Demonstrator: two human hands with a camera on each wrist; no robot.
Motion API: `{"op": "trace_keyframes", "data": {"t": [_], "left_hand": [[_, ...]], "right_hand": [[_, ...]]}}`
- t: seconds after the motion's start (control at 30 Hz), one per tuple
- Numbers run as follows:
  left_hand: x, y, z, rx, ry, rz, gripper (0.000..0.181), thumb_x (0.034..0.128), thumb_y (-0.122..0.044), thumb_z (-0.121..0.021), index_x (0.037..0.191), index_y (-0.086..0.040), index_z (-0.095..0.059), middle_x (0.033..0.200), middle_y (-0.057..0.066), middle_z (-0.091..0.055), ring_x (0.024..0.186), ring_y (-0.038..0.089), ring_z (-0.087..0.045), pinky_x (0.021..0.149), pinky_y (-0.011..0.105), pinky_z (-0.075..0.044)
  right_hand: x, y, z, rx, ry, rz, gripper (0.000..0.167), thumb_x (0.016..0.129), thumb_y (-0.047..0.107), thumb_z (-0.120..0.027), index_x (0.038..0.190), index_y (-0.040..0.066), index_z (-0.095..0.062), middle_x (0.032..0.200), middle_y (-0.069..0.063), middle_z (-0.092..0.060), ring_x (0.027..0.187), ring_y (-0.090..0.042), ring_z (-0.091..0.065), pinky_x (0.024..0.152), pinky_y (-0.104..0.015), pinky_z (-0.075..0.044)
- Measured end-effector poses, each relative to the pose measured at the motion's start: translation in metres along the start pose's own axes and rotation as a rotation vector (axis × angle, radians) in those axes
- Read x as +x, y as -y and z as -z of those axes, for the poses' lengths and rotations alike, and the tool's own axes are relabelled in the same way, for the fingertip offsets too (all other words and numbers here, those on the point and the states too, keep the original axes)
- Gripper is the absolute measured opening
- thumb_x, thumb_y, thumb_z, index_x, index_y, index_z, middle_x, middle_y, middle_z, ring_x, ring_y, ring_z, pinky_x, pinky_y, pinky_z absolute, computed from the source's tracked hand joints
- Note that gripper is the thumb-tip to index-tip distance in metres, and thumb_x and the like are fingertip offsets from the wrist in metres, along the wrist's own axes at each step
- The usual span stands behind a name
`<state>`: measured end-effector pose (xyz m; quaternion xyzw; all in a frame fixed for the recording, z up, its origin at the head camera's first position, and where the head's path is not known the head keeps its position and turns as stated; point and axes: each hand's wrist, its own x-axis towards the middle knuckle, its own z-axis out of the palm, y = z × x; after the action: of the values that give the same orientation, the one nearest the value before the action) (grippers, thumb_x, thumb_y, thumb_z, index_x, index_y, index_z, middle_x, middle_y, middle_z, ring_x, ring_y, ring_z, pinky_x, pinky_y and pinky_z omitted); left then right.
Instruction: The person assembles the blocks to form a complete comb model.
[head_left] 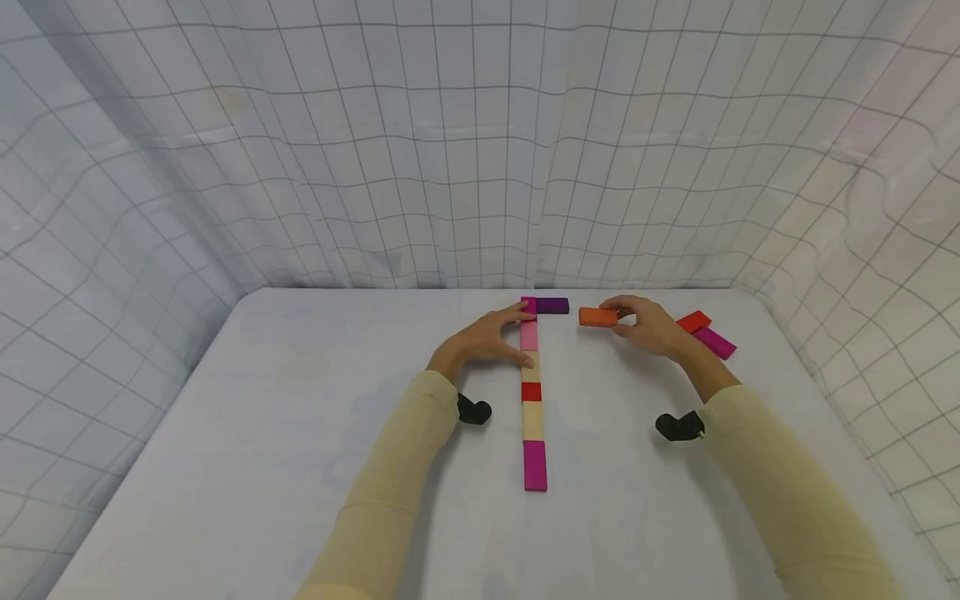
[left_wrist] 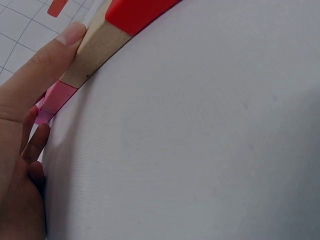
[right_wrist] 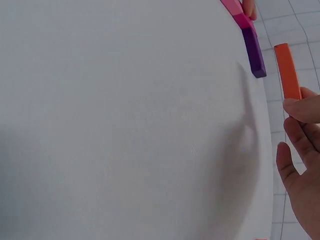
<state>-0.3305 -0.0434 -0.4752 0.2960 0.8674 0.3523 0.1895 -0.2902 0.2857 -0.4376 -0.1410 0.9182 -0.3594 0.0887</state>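
Observation:
In the head view, a column of coloured blocks runs toward me: magenta, pink [head_left: 529, 337], wood-coloured, red [head_left: 531, 392], pale wood [head_left: 533, 421] and magenta [head_left: 535, 467]. A purple block [head_left: 552, 306] extends rightward from its far end. My left hand [head_left: 483, 337] spans the far part of the column, thumb on the wood-coloured block [left_wrist: 97, 47] and fingertips at the far magenta block. My right hand [head_left: 648, 325] pinches an orange block [head_left: 597, 317] by its right end, between thumb and fingers. That block is raised off the table, apart from the purple block's right end.
Right of my right hand, a red block [head_left: 693, 322] and a magenta block [head_left: 716, 342] lie touching on the white table [head_left: 300, 467]. Grid-patterned curtains [head_left: 480, 167] hang behind and on both sides. A dark device [head_left: 681, 427] sits at my right wrist, another [head_left: 474, 410] at my left.

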Motion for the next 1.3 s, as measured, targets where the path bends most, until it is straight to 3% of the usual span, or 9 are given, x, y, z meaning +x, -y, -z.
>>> {"op": "trace_keyframes", "data": {"t": [0.27,0.53,0.8,1.3], "left_hand": [[0.001,0.000,0.000,0.006,0.000,0.016,0.091,0.0808,-0.041,-0.089,0.158,-0.027,-0.044,0.171,-0.007,-0.017,0.155,0.020,-0.015,0.123,0.053,-0.018],[-0.001,-0.001,0.000,0.018,0.001,0.019,0.091,0.0816,-0.045,-0.087,0.159,-0.028,-0.043,0.171,-0.006,-0.018,0.155,0.023,-0.016,0.122,0.055,-0.018],[-0.001,-0.001,0.000,0.016,0.001,0.015,0.091,0.0821,-0.044,-0.087,0.160,-0.026,-0.042,0.171,-0.005,-0.017,0.156,0.024,-0.014,0.123,0.056,-0.017],[-0.001,-0.002,0.000,0.009,0.000,0.010,0.090,0.0821,-0.042,-0.088,0.159,-0.025,-0.044,0.171,-0.004,-0.017,0.155,0.023,-0.015,0.123,0.054,-0.017]], "right_hand": [[0.019,0.012,-0.033,-0.013,-0.009,0.029,0.042,0.099,-0.004,-0.054,0.141,0.000,-0.057,0.141,-0.020,-0.056,0.128,-0.039,-0.050,0.113,-0.058,-0.036],[0.030,0.017,-0.052,-0.018,-0.033,0.074,0.040,0.099,-0.003,-0.061,0.139,-0.002,-0.059,0.139,-0.021,-0.057,0.126,-0.039,-0.052,0.113,-0.055,-0.038],[0.034,0.019,-0.058,-0.036,-0.057,0.081,0.041,0.099,-0.002,-0.063,0.140,-0.002,-0.059,0.137,-0.023,-0.057,0.122,-0.039,-0.056,0.109,-0.054,-0.043],[0.034,0.020,-0.062,-0.010,-0.093,0.024,0.034,0.101,0.004,-0.063,0.135,-0.001,-0.064,0.135,-0.021,-0.060,0.117,-0.038,-0.058,0.103,-0.052,-0.048]]}}
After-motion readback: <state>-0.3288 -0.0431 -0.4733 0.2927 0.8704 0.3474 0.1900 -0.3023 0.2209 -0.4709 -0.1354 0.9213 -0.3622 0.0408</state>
